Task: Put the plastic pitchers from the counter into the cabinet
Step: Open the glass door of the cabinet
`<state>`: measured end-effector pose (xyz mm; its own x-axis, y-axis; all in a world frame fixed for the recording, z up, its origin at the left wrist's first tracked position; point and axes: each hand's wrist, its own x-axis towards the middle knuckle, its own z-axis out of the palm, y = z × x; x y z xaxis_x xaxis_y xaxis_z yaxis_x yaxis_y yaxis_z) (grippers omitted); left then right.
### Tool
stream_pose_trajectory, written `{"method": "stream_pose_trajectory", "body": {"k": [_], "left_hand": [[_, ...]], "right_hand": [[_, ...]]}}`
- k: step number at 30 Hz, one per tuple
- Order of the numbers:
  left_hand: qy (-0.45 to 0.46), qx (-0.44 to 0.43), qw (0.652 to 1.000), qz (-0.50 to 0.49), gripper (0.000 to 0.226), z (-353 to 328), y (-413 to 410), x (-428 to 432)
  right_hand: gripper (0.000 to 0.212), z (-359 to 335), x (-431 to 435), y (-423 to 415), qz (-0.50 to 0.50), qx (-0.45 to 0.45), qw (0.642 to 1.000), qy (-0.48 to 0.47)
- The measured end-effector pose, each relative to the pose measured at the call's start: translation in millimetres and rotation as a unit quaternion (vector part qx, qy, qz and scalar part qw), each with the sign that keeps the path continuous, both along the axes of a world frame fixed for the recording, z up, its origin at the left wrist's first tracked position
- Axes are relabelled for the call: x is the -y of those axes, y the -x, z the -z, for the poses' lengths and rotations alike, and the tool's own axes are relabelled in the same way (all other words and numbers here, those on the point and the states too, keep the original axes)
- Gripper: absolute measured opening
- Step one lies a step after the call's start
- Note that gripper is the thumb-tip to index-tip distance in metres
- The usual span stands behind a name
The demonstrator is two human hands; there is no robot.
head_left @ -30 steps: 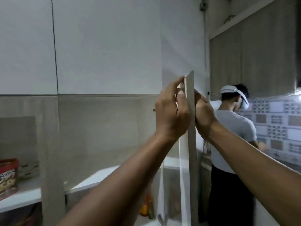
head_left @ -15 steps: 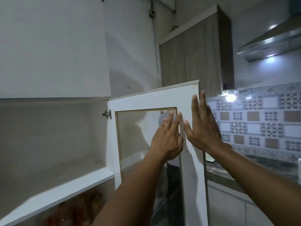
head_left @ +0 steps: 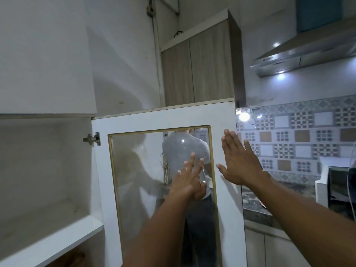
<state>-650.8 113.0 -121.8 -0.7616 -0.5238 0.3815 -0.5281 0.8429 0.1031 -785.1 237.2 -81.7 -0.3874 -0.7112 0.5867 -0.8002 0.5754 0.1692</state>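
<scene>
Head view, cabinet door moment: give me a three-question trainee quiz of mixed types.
1. True or false: the cabinet door stands open.
2. Which hand lies over the glass pane? A) left hand B) right hand
3. Fill in: the shelf behind the door holds ___ pitchers in view.

Key: 1 true; 2 A; 3 no.

Both forearms are bare, left hand (head_left: 189, 182) and right hand (head_left: 239, 160) apparently without rings or watch.
</scene>
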Motion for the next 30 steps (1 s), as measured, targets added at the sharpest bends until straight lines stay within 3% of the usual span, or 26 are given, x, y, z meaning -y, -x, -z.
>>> {"method": "stream_pose_trajectory", "body": {"k": [11, 14, 18, 24, 30], "left_hand": [[0.020, 0.008, 0.999, -0.025, 0.077, -9, -45, -5], [0.027, 0.014, 0.997, -0.071, 0.078, -16, -92, -18], [0.037, 0.014, 0.987, -0.157, 0.076, -16, -180, -30], [0.002, 0.029, 0.948, -0.318, 0.076, 4, -350, -68], [-0.040, 0.021, 0.856, -0.516, 0.078, 37, -559, -127]], "right_hand": [[0.096, 10, -12, -30, -0.021, -0.003, 0.998, 0.054], [0.089, 14, -16, -49, -0.088, -0.049, 0.992, 0.077], [0.080, 18, 1, -113, -0.216, -0.041, 0.975, 0.033], [0.078, 40, 37, -276, -0.415, 0.020, 0.909, -0.031], [0.076, 69, 48, -481, -0.570, 0.046, 0.815, -0.094]]}}
